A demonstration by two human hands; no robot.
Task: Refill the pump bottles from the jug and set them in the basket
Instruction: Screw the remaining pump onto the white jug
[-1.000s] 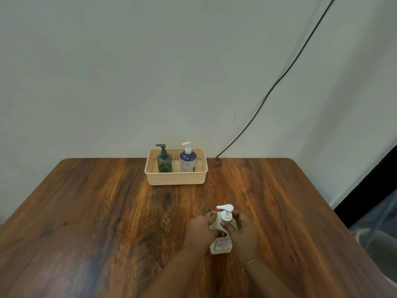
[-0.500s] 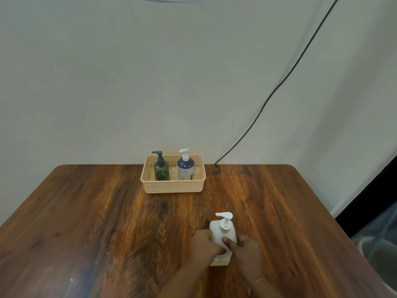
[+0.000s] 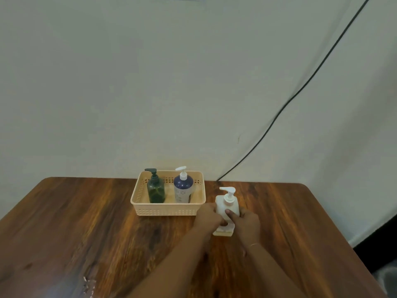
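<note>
— Where's the white bottle (image 3: 227, 206)?

— Upright, just right of the basket (image 3: 167, 209), near its front corner, over the table (image 3: 86, 233).

— Who holds it?

— Both: left hand (image 3: 208, 218) and right hand (image 3: 247, 222), fingers wrapped tight round its body.

— And inside the basket?

— A green bottle (image 3: 155, 190) left, a blue bottle (image 3: 183, 188) right, both standing.

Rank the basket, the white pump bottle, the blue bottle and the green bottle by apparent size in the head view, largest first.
1. basket
2. white pump bottle, though it is nearer the camera, which flatters it
3. blue bottle and green bottle: too alike to rank, both partly hidden by the basket wall
</note>
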